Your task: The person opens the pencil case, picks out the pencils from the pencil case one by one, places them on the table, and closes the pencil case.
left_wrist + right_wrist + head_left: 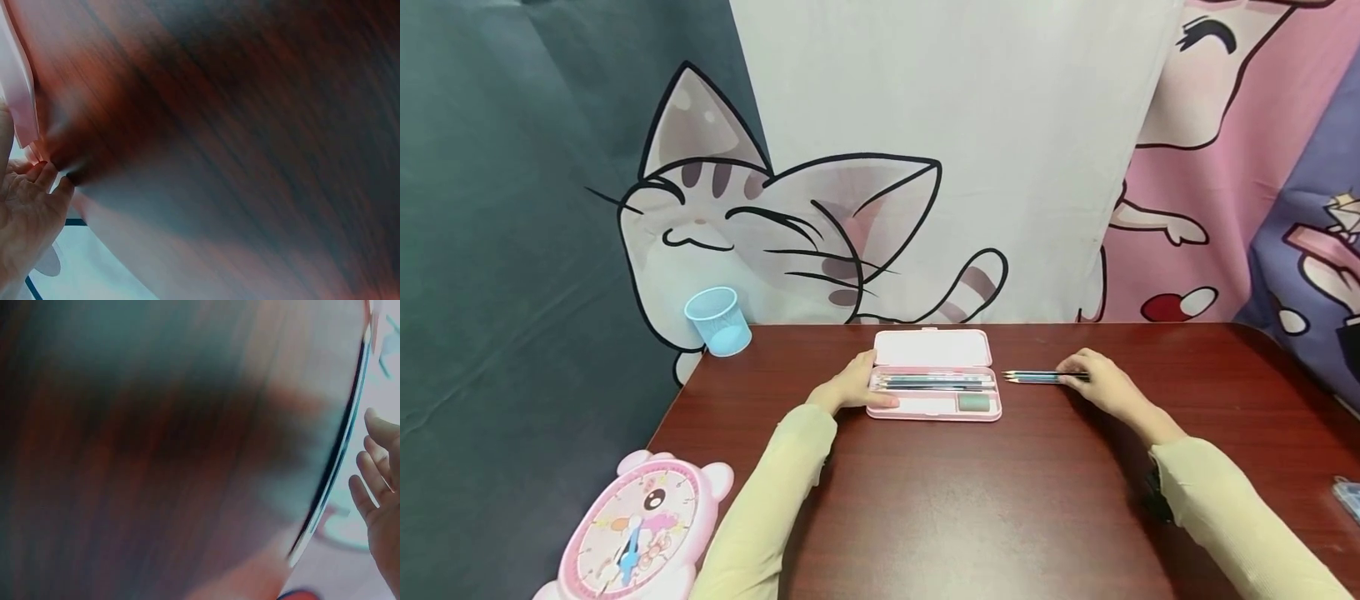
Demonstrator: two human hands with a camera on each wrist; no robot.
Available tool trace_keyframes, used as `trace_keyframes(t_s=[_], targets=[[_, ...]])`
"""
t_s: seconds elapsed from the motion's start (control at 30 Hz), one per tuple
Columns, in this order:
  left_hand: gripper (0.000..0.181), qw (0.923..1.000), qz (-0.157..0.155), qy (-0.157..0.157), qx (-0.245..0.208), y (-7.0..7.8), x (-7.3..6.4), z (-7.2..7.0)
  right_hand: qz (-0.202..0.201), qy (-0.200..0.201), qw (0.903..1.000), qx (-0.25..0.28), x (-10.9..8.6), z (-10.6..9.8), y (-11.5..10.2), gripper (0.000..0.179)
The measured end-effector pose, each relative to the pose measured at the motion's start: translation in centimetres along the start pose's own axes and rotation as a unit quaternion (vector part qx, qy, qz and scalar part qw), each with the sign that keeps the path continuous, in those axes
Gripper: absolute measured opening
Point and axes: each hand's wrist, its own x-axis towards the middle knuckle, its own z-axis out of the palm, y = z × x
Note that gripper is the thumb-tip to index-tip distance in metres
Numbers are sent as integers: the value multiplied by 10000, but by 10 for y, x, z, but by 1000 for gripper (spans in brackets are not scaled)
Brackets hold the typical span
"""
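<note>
- Pink pencil case (934,383) lies open near the far middle of the dark red wood table (970,508), lid flat toward the wall, pencils and a green eraser (973,402) inside.
- Left hand (855,385) rests against the case's left end, fingers loosely curved along the edge, thumb at the front rim; a steadying touch rather than a firm clamp.
- Right hand (1093,379) pinches the blunt ends of a small bundle of pencils (1037,377), which lies flat on the table just right of the case, tips pointing at it.
- Head view alone shows the blue mesh cup (718,321) at the far left corner and the pink clock (636,529) at the near left edge.
- Left wrist view: blurred table, palm (25,219), pink case edge (19,94).
- Right wrist view: blurred table, slightly bent fingers (375,487); pencils not visible there.
</note>
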Motion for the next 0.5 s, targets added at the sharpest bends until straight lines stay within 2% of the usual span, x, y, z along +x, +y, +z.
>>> trace_keyframes(t_s=[0.13, 0.27, 0.4, 0.5], targets=[[101, 9998, -116, -61, -136, 1, -1, 0, -241, -55, 9992, 310, 18, 17, -26, 8], [101, 9998, -146, -43, -144, 1, -2, -1, -399, -348, 9964, 655, 36, 32, -56, 9], [100, 9999, -105, -38, -69, 1, -2, -1, -592, -873, 9908, 845, 49, 42, -80, 13], [100, 9999, -101, -37, -59, 2, -2, -2, -576, -1313, 9867, 770, 56, 47, -92, 16]])
